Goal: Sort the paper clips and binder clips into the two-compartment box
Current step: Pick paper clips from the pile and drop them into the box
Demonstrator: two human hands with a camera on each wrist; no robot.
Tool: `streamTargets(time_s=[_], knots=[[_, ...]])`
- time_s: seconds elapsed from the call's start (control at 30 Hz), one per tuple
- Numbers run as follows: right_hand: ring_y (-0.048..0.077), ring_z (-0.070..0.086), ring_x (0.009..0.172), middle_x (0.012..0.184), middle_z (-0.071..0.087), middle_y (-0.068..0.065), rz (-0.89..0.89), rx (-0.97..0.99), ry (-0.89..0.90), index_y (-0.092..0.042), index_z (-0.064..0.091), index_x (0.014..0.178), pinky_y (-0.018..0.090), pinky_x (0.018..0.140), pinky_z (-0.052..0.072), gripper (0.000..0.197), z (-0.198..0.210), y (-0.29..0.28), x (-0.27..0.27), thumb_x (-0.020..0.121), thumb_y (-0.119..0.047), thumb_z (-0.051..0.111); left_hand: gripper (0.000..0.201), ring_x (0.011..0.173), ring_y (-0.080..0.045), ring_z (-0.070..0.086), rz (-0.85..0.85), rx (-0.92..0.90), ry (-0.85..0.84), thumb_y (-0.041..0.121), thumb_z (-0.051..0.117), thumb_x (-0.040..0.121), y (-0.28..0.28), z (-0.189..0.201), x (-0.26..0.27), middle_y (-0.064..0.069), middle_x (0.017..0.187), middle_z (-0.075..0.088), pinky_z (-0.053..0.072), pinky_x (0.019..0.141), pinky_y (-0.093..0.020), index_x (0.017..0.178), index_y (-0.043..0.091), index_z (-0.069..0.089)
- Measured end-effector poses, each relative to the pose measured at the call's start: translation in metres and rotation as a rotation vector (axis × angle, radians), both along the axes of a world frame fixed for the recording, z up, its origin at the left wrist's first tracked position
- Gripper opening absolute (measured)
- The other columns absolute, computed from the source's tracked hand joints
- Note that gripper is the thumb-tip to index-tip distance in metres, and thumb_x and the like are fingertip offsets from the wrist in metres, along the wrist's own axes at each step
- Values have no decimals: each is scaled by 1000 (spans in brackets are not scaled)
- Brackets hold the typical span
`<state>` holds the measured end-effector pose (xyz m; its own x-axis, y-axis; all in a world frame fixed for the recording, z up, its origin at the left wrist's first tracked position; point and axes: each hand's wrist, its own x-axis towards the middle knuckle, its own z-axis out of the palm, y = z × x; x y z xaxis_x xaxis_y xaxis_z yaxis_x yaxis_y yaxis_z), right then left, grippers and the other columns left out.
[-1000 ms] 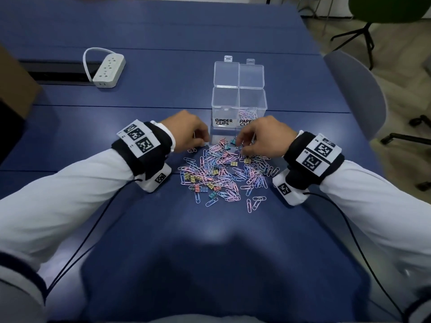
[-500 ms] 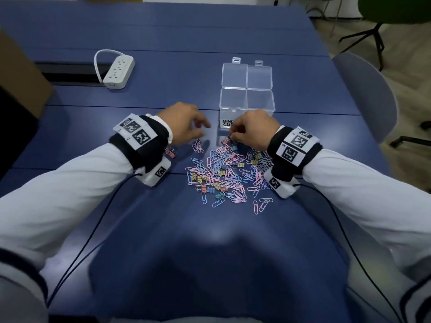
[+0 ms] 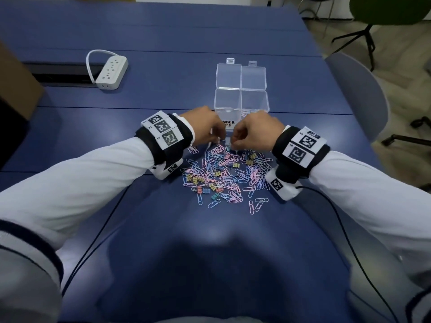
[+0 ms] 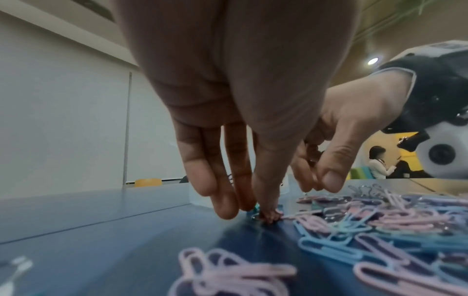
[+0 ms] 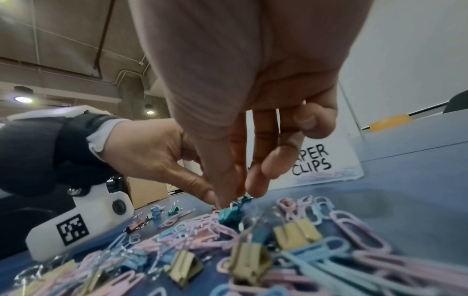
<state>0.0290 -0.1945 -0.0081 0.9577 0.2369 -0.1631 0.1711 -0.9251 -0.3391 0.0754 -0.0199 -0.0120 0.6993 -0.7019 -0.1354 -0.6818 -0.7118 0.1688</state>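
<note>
A pile of pink and blue paper clips [image 3: 224,169] mixed with small coloured binder clips [image 3: 250,157] lies on the blue table. Behind it stands the clear two-compartment box [image 3: 228,99], lids open; its right side reads PAPER CLIPS [image 5: 314,160] and holds some paper clips. Both hands meet at the pile's far edge, just before the box. My left hand [image 3: 218,139] points down, thumb and fingers closing on a teal binder clip [image 4: 255,209] on the table. My right hand [image 3: 234,145] pinches thumb and forefinger on a teal binder clip [image 5: 229,214].
A white power strip [image 3: 112,73] lies at the back left beside a dark slot in the table. A cardboard box [image 3: 14,78] stands at the left edge, a grey chair [image 3: 359,96] at the right. Black cables [image 3: 98,231] run from both wrists.
My left hand has come back from the left, where it hung open, to the pile's far edge beside the right hand. The right hand has stayed pinching there.
</note>
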Motion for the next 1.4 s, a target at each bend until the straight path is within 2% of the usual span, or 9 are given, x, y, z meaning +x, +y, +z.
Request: streamTargets(time_s=[0.17, 0.47, 0.63, 0.73, 0.83, 0.93, 1.03, 1.23, 1.4], knots=[[12, 63, 77, 78, 69, -10, 20, -52, -5, -25, 73, 81, 25, 66, 48, 21, -4, 16, 11, 69, -43, 79, 13, 83, -21, 65, 141, 26, -5, 21, 70, 82, 25, -1, 5, 0, 88, 73, 52, 76, -30, 95, 22, 73], [21, 64, 86, 92, 72, 1, 21, -97, -62, -22, 74, 89, 26, 69, 46, 13, -9, 41, 22, 80, -30, 70, 12, 89, -21, 64, 320, 117, -35, 26, 70, 78, 64, 4, 19, 7, 89, 71, 47, 69, -27, 89, 30, 72], [25, 67, 84, 91, 73, 6, 19, 7, -70, -20, 74, 91, 33, 78, 55, 11, -7, 64, 31, 84, -21, 65, 7, 85, -21, 65, 417, 85, 18, 24, 73, 76, 86, 5, 21, 5, 83, 71, 55, 79, -37, 83, 28, 72], [16, 65, 71, 85, 73, 1, 10, 137, -14, -18, 75, 94, 33, 84, 56, 13, -3, 73, 34, 85, -18, 66, 7, 84, -20, 65, 428, 102, 26, 27, 74, 76, 96, 6, 20, 5, 82, 71, 55, 77, -34, 83, 27, 73], [7, 60, 63, 72, 66, -7, -13, 144, -10, -21, 74, 98, 30, 87, 54, 17, 3, 61, 33, 86, -16, 64, 9, 84, -22, 65, 401, 103, -6, 31, 68, 79, 99, 8, 16, 4, 83, 72, 54, 74, -33, 84, 25, 73], [19, 66, 83, 91, 72, -1, -40, 33, -37, -25, 73, 95, 33, 84, 55, 18, 9, 35, 24, 84, -17, 62, 13, 91, -23, 62, 282, 9, -112, 31, 62, 84, 86, 10, 10, 4, 92, 68, 43, 70, -27, 93, 26, 71], [19, 65, 84, 94, 72, -1, -51, -55, 6, -25, 74, 94, 30, 78, 53, 14, 12, 15, 11, 83, -20, 66, 16, 94, -19, 59, 69, -37, -120, 30, 60, 88, 55, 11, 3, 4, 100, 63, 37, 71, -25, 102, 28, 67], [20, 65, 84, 90, 71, -3, -19, -128, 4, -30, 73, 89, 35, 79, 56, 10, 6, 9, -6, 80, -32, 68, 41, 105, -22, 55, -146, 112, -135, 22, 47, 95, 1, 2, -5, -1, 120, 56, 41, 72, -30, 135, 31, 48], [13, 61, 83, 82, 63, -13, 9, -120, 2, -32, 72, 93, 26, 75, 48, 12, 3, 7, -13, 83, -28, 66, 43, 108, -23, 56, -129, 168, -143, 11, 47, 92, 16, -9, -4, 1, 126, 55, 46, 74, -33, 131, 27, 53]])
